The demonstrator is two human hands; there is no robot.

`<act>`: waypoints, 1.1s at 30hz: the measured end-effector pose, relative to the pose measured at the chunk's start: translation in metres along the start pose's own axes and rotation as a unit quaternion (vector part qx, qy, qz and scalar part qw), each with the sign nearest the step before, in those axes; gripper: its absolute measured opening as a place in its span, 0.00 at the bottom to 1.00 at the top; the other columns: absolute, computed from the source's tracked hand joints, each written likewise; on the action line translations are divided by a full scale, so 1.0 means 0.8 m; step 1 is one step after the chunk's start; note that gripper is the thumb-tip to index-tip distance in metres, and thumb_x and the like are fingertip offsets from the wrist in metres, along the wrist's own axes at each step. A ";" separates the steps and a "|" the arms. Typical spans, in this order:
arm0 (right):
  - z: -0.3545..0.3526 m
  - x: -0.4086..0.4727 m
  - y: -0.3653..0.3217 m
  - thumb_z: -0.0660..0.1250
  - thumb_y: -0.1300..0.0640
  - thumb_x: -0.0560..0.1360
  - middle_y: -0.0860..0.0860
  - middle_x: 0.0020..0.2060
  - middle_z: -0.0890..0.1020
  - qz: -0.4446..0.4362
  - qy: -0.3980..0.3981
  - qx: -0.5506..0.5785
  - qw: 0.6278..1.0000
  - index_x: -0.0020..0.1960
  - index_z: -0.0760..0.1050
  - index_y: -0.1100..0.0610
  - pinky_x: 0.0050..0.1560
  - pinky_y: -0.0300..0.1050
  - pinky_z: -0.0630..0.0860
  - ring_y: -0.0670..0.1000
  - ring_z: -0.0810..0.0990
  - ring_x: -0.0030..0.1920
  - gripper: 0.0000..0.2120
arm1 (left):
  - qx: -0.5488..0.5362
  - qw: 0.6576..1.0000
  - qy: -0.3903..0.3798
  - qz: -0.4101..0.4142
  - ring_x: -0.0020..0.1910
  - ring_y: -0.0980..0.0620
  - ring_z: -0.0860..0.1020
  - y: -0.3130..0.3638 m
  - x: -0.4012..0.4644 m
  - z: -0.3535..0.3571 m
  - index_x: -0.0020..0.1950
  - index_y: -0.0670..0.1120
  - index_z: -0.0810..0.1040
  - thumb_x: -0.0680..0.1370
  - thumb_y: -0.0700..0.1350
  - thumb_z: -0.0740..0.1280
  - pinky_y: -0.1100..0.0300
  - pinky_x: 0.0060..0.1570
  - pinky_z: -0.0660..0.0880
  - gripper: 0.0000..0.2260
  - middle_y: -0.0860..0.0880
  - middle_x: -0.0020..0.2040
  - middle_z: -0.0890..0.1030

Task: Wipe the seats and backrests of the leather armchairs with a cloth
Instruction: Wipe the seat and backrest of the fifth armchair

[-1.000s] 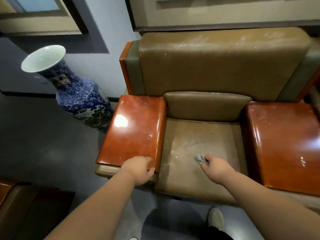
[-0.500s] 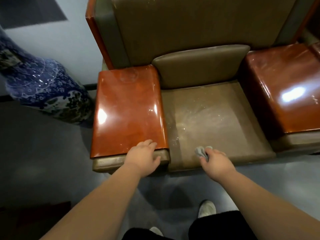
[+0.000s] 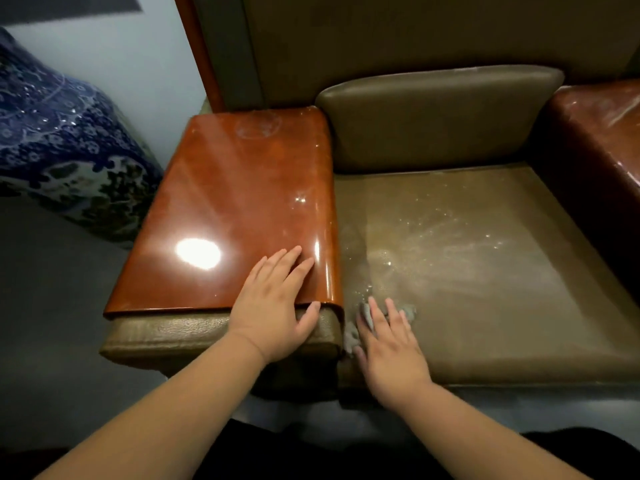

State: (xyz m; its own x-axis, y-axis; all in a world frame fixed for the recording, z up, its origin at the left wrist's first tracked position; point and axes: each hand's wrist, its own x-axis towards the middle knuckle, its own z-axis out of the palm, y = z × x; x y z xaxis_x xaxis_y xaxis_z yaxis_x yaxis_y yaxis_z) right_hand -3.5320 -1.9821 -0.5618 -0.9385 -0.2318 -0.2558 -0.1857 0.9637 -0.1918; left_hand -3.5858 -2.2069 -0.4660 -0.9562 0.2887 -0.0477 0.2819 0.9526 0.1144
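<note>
left hand (image 3: 273,313) flat, fingers straight on glossy armrest (image 3: 235,209) | right hand (image 3: 391,348) flat, pressing grey cloth (image 3: 351,336) onto seat (image 3: 485,271) front-left corner

arms: both forearms bare, no sleeves | wrists: no watch or bands | lower body: dark clothing

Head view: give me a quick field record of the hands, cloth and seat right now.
left hand: flat on the front of the glossy wooden armrest, fingers straight
right hand: fingers straight, pressing the cloth down
cloth: grey, bunched under the right hand at the seat's front left corner, beside the armrest
seat: brown leather, pale streaks and specks across the middle
back cushion: untouched
vase: blue and white, left of the chair
</note>
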 end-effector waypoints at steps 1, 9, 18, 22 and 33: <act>0.001 0.026 0.008 0.47 0.39 0.85 0.52 0.84 0.43 0.008 0.033 -0.002 0.999 0.85 0.48 0.47 0.80 0.57 0.34 0.60 0.36 0.82 0.31 | -0.001 1.000 0.011 0.008 0.84 0.51 0.51 -0.003 -0.001 0.003 0.85 0.56 0.57 0.82 0.66 0.56 0.55 0.80 0.38 0.34 0.53 0.86 0.54; 0.017 0.053 0.021 0.61 0.51 0.77 0.53 0.82 0.61 -0.055 0.061 0.028 0.996 0.84 0.55 0.49 0.81 0.57 0.52 0.61 0.55 0.82 0.36 | -0.005 0.998 0.062 0.021 0.82 0.51 0.59 -0.010 -0.001 0.018 0.83 0.56 0.64 0.80 0.66 0.56 0.51 0.83 0.53 0.32 0.54 0.84 0.61; -0.028 0.128 0.062 0.54 0.52 0.84 0.52 0.84 0.48 0.055 0.065 -0.036 0.996 0.84 0.44 0.46 0.81 0.66 0.45 0.67 0.45 0.82 0.32 | -0.029 0.996 0.086 0.022 0.81 0.52 0.62 -0.015 -0.001 0.022 0.80 0.56 0.69 0.79 0.64 0.56 0.53 0.82 0.54 0.30 0.54 0.82 0.66; 0.019 0.059 0.011 0.65 0.47 0.76 0.53 0.81 0.63 -0.104 0.061 -0.045 0.992 0.77 0.69 0.44 0.78 0.64 0.56 0.68 0.61 0.79 0.29 | -0.035 0.995 0.095 0.022 0.81 0.51 0.62 -0.016 -0.001 0.025 0.80 0.56 0.70 0.79 0.64 0.57 0.52 0.82 0.56 0.30 0.54 0.82 0.66; -0.009 0.116 0.043 0.50 0.44 0.85 0.54 0.83 0.54 -0.028 0.055 -0.026 0.998 0.83 0.58 0.49 0.82 0.61 0.52 0.64 0.52 0.82 0.28 | -0.036 0.994 0.098 0.021 0.81 0.52 0.62 -0.015 -0.001 0.026 0.80 0.56 0.70 0.79 0.65 0.56 0.53 0.82 0.54 0.30 0.55 0.82 0.66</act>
State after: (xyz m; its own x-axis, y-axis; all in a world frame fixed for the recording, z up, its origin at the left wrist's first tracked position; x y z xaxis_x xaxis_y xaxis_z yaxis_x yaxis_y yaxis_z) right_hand -3.6277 -1.9693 -0.5855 -0.9521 -0.2725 -0.1390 -0.2513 0.9558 -0.1525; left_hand -3.5868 -2.2168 -0.4879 -0.9425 0.2971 0.1530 0.3224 0.9287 0.1833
